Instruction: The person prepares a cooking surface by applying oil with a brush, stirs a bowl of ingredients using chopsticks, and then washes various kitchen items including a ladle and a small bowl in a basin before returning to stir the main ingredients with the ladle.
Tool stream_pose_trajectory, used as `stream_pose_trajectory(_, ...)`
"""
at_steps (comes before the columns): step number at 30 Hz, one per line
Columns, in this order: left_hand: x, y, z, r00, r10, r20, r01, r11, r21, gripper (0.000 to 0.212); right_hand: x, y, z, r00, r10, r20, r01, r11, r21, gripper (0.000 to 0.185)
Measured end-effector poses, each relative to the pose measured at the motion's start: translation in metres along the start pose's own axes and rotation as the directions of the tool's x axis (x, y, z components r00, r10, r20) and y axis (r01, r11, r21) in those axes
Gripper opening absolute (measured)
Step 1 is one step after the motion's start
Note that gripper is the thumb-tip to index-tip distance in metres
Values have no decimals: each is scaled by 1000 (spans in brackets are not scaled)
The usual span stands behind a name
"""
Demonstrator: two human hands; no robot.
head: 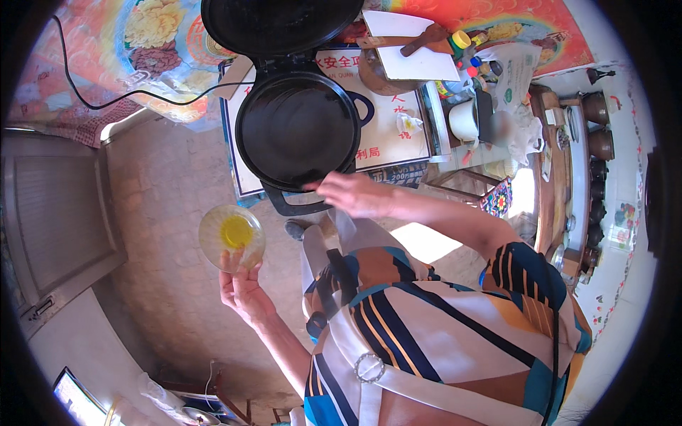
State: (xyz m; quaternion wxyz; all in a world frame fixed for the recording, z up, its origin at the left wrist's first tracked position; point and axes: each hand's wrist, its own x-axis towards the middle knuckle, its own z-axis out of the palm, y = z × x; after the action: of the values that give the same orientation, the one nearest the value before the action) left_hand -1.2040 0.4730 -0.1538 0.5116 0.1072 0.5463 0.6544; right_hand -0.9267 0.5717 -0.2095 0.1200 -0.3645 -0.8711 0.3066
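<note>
My left hand [245, 290] holds a small glass bowl [208, 242] by its rim and underside; yellow liquid that looks like oil lies in it. The bowl is over the floor, left of the table. My right hand [351, 194] is at the near edge of a round black electric griddle [301, 128], above its front handle, with the fingers bunched and blurred; whether they hold anything is hidden. The griddle's dark plate looks shiny. Its lid [282, 24] stands raised at the back, and a black power cord [133, 93] runs off to the left.
The griddle rests on a white board [410, 144] with red writing. Right of it lies a crumpled wrapper [409, 124]. Behind are a brown bowl [373, 74] under a white board [413, 50] with wooden tools, several bottles and a white pot [463, 120]. A wooden stool [461, 183] stands right.
</note>
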Motion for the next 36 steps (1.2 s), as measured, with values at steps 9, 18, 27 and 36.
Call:
stream_pose_trajectory(9, 3, 0, 4, 997, -15, 70, 13, 999, 31, 45, 19, 80, -79, 854, 244, -459, -325, 940, -105, 16)
stream_pose_trajectory(18, 2, -4, -1, 998, 1, 69, 0, 1000, -18, 46, 10, -19, -18, 926, 249, -283, -189, 956, 224, 12)
stream_pose_trajectory(27, -5, -3, -3, 1000, 12, 7, -13, 1000, 21, 46, 137, 67, -2, 804, 520, -290, -21, 512, 859, 16)
stream_pose_trajectory(36, -7, -16, 2, 1000, 27, 4, -27, 999, 18, 44, 133, 119, -47, 364, 748, -555, 3, 595, 803, 15)
